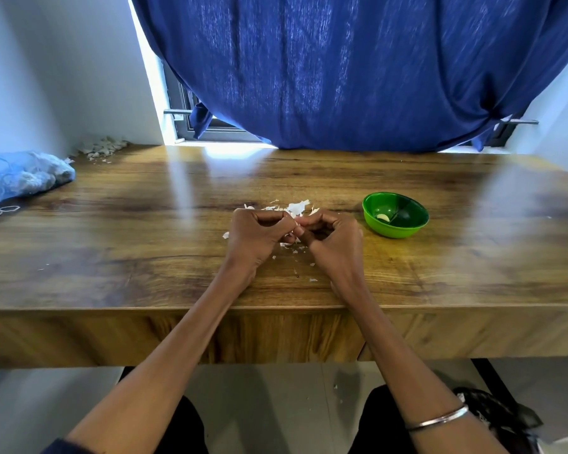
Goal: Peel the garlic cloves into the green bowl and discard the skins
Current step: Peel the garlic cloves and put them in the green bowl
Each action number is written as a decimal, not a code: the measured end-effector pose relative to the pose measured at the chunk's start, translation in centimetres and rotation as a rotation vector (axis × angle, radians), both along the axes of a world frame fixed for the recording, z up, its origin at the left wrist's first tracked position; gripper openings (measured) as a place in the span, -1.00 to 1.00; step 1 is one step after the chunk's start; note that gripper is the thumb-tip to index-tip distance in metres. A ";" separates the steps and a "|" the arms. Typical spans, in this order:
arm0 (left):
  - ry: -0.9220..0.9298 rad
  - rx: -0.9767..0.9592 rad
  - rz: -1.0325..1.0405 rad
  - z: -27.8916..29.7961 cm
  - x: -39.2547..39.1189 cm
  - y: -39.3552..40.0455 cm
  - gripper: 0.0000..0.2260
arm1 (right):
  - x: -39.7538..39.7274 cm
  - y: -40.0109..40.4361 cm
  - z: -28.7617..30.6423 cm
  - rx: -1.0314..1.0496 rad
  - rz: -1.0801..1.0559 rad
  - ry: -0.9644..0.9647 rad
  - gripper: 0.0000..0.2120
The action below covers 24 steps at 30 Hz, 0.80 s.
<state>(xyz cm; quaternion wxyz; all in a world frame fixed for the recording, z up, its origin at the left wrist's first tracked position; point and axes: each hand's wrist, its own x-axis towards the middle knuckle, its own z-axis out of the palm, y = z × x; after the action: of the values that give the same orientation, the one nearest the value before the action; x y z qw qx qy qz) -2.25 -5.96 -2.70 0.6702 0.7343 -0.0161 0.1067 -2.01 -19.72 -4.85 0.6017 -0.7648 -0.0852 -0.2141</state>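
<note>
My left hand and my right hand meet over the middle of the wooden table, fingers curled toward each other. Between their fingertips they pinch a small garlic clove, mostly hidden by the fingers. White garlic skins lie scattered just beyond and under the hands. To the right stands the green bowl, holding one peeled clove.
A blue mesh bag of garlic lies at the table's far left. A pile of loose cloves sits in the back left corner. A blue curtain hangs behind the table. A dark bag lies on the floor at right.
</note>
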 end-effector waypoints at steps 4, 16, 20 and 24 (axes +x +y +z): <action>-0.016 0.053 0.040 0.0 0.1 -0.1 -0.84 | 0.0 0.1 0.0 0.001 0.004 0.012 -0.81; 0.043 -0.095 -0.022 -0.1 0.5 -0.1 -0.92 | 0.2 0.0 0.0 0.246 0.128 0.159 -0.91; 0.063 -0.112 -0.027 -0.1 0.6 -0.1 -0.90 | 0.3 0.0 0.1 0.288 0.148 0.228 -0.90; 0.060 -0.093 -0.041 -0.1 0.5 0.0 -0.91 | 0.3 0.0 0.2 0.311 0.157 0.264 -0.87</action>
<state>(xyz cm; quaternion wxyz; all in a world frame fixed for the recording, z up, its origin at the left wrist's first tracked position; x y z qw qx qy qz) -1.77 -5.95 -2.79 0.7059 0.7046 -0.0060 0.0717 -1.73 -19.76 -4.63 0.7331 -0.6753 -0.0308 -0.0752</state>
